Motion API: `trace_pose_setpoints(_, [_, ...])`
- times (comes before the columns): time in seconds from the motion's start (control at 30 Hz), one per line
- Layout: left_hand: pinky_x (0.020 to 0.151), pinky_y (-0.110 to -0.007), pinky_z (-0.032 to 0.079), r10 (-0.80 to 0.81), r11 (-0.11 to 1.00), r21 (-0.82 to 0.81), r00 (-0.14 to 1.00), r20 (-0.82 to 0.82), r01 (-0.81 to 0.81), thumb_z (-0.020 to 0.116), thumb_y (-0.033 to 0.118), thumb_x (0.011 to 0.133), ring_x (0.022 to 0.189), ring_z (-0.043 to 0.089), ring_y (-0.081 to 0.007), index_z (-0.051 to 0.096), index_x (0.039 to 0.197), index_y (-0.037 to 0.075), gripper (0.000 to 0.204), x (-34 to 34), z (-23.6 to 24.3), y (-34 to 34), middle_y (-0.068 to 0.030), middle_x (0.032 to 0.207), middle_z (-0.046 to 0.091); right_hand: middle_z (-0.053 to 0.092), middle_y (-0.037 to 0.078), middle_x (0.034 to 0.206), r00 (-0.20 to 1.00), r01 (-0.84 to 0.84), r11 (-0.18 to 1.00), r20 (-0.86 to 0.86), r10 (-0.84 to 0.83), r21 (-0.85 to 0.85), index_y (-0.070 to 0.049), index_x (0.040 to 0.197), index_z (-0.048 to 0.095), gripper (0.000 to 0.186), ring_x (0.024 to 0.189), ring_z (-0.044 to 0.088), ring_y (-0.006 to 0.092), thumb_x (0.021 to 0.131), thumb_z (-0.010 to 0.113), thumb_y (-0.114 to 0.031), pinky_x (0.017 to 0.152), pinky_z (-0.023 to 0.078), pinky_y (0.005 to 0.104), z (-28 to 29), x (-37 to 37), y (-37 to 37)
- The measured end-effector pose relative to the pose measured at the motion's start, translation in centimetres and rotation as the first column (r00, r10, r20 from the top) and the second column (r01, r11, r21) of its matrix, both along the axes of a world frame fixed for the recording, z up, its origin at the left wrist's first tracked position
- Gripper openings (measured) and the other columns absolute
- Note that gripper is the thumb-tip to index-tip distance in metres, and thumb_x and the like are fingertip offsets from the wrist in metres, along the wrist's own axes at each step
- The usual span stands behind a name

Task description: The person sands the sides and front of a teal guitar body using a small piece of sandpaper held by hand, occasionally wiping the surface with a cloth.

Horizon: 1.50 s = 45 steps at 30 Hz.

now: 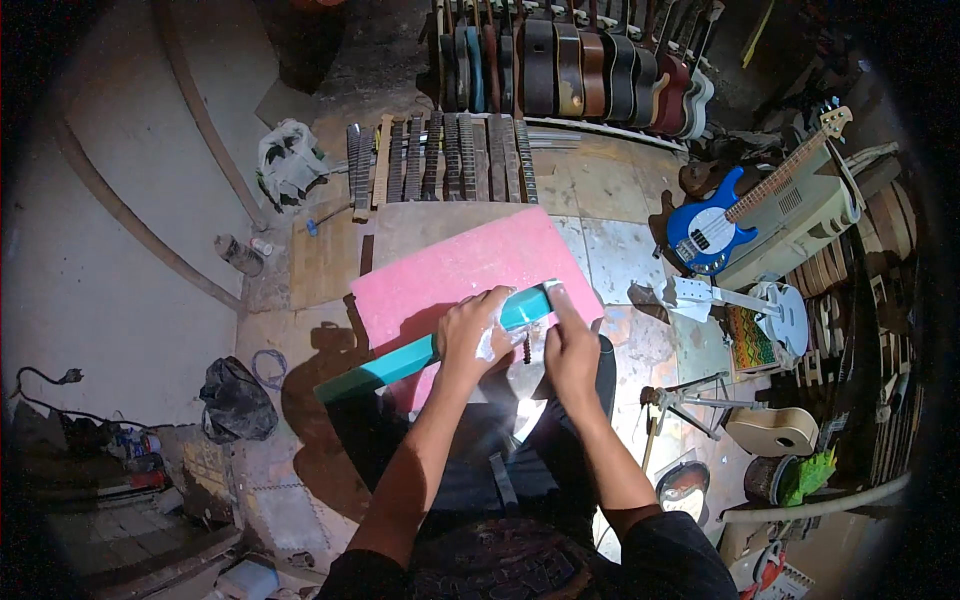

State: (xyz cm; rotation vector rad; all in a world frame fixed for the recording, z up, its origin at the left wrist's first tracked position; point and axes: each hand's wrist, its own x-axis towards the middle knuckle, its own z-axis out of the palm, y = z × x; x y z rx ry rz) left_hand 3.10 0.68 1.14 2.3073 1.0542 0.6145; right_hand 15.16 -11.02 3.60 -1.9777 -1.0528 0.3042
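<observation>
A long teal bar (400,362) lies slantwise across my lap, its darker end out to the left. My left hand (474,335) is closed over the bar right of its middle, with white residue on the thumb side. At the bar's right end my right hand (572,352) grips it, the index finger stretched along the tip. A small whitish patch shows by that fingertip; I cannot tell what it is. Under and beyond the bar is a flat pink sheet (460,258). A small dark ribbed piece (527,348) shows between my hands.
Beyond the sheet lies a row of fretted necks (433,160), with several guitar bodies (570,70) racked behind. On the right are a blue bass (712,225), a pale blue guitar (783,318) and a metal stand (690,400). A black bag (238,400) sits left, near the wall.
</observation>
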Motion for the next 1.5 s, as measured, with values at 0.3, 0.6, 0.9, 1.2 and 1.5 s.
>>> trace_pose_setpoints(0.3, [0.075,-0.050,0.058,-0.005,1.000,0.009,1.000,0.022,0.005,0.086,0.036,0.074,0.091,0.074,-0.0386,0.070,0.116,0.017,0.049,-0.1,0.1,0.0,-0.0138,0.102,0.077,0.068,0.029,0.118,0.978,-0.056,0.986,0.208,0.023,0.154,-0.007,0.136,0.065,0.053,0.101,0.071,0.0450,0.085,0.058,0.007,0.085,0.058,0.0464,-1.4,-0.1,-0.1])
trace_pose_setpoints(0.6, [0.073,-0.050,0.059,-0.002,0.999,0.036,1.000,0.027,0.001,0.081,0.035,0.079,0.087,0.074,-0.0394,0.071,0.115,0.017,0.042,0.0,0.3,0.0,-0.0164,0.097,0.076,0.062,0.026,0.139,0.997,-0.047,0.997,0.070,0.043,0.058,-0.006,0.139,0.064,0.060,0.127,0.064,0.0380,0.082,0.056,0.014,0.104,0.052,0.0396,-1.2,-0.4,0.0])
trace_pose_setpoints(0.9, [0.076,-0.050,0.059,0.000,1.000,0.021,1.000,0.031,-0.001,0.082,0.034,0.077,0.090,0.074,-0.0390,0.070,0.115,0.017,0.043,0.2,0.0,0.4,-0.0160,0.098,0.077,0.064,0.025,0.137,1.000,0.013,0.988,-0.006,-0.014,-0.155,-0.005,0.138,0.064,0.062,0.126,0.064,0.0392,0.081,0.056,0.016,0.105,0.052,0.0403,0.5,-0.2,0.6])
trace_pose_setpoints(1.2, [0.073,-0.050,0.059,0.001,0.998,0.060,0.998,0.066,-0.005,0.080,0.034,0.080,0.086,0.074,-0.0396,0.070,0.112,0.017,0.037,0.3,-0.1,0.4,-0.0161,0.094,0.076,0.065,0.026,0.134,0.999,-0.040,0.999,0.033,0.040,-0.004,-0.003,0.136,0.066,0.056,0.124,0.066,0.0379,0.084,0.054,0.013,0.103,0.053,0.0381,-0.1,0.3,0.3])
trace_pose_setpoints(1.5, [0.075,-0.049,0.059,0.000,0.999,0.035,0.999,0.037,-0.002,0.086,0.036,0.073,0.089,0.075,-0.0375,0.071,0.116,0.017,0.049,0.1,-0.6,0.2,-0.0156,0.099,0.077,0.064,0.025,0.139,0.999,-0.039,0.998,0.012,0.039,0.043,-0.003,0.136,0.067,0.054,0.129,0.064,0.0364,0.086,0.052,0.012,0.106,0.050,0.0378,-2.4,1.3,-0.1])
